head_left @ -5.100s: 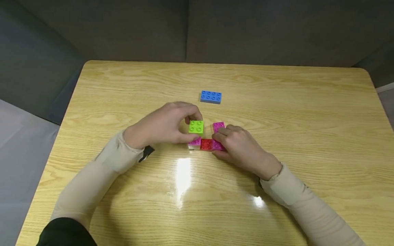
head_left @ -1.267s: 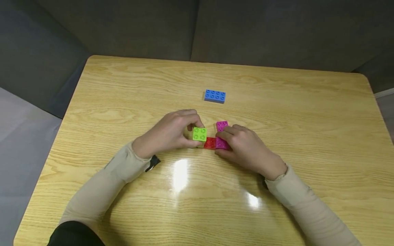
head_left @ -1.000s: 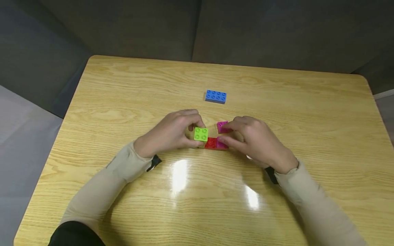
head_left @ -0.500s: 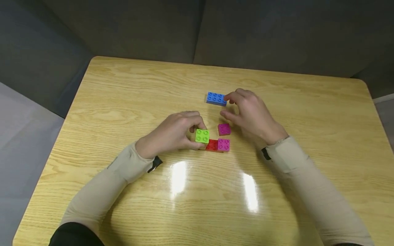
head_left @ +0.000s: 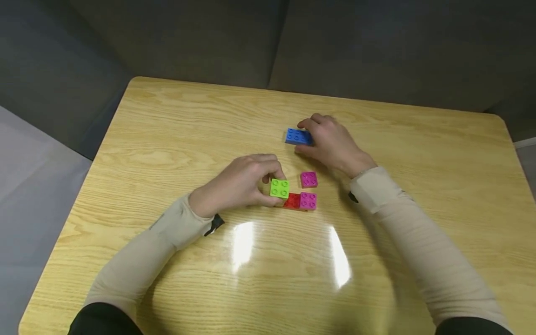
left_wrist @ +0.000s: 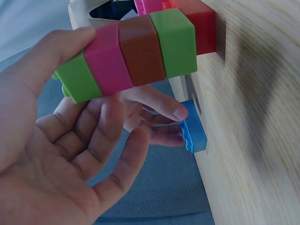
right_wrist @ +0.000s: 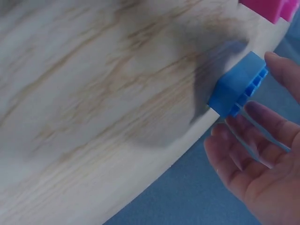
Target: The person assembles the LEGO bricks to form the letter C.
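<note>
The left hand (head_left: 240, 184) had its fingers clamped on the upper part of the 4-block stack (left_wrist: 140, 54), probably to steady it near the red block (head_left: 293, 201); whether they touched could not be told. 1 pink block (head_left: 308, 200) sat on the red one, while a loose pink piece (head_left: 309, 179) lay near it on the bench (head_left: 180, 130). The right hand (head_left: 332, 142) had its fingers apart astride the blue block (head_left: 295, 136), likely because that spanned its narrower width; contact was unclear. Compared with 0.5 s earlier, that hand covered more of the blue block.
</note>
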The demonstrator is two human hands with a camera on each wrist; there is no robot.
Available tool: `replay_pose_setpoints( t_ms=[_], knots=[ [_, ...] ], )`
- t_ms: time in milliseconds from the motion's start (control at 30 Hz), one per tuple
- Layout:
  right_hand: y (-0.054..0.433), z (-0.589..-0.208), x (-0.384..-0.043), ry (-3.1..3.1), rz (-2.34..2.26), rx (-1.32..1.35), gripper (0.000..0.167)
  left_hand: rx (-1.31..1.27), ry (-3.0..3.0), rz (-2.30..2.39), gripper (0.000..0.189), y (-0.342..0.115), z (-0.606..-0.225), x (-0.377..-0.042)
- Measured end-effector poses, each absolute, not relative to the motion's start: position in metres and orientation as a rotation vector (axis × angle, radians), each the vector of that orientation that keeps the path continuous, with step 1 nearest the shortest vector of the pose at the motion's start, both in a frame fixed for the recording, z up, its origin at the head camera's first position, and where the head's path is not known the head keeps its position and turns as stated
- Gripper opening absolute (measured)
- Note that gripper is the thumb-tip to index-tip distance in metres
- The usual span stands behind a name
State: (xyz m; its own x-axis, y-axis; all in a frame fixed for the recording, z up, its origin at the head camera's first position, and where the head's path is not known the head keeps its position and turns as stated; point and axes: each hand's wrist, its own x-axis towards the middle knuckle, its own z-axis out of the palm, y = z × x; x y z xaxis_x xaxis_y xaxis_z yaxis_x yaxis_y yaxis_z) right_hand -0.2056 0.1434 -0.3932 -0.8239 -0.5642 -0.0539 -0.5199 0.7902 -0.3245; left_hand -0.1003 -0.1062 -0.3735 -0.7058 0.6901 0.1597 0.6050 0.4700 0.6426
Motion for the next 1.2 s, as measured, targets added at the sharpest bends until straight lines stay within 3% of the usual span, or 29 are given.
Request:
replay_pose_setpoints(
  t_ms=[567, 1200],
  knots=[
    [0.141, -0.401, -0.205, 2.864, -0.39, -0.817, 0.048, 1.144, 2.583, 1.044, 0.034, -0.104, -0.372, -0.098],
    [0.172, -0.348, -0.139, 2.976, -0.783, -1.081, 0.038, 1.133, 2.582, 1.048, 0.036, -0.108, -0.369, -0.099]
  ],
)
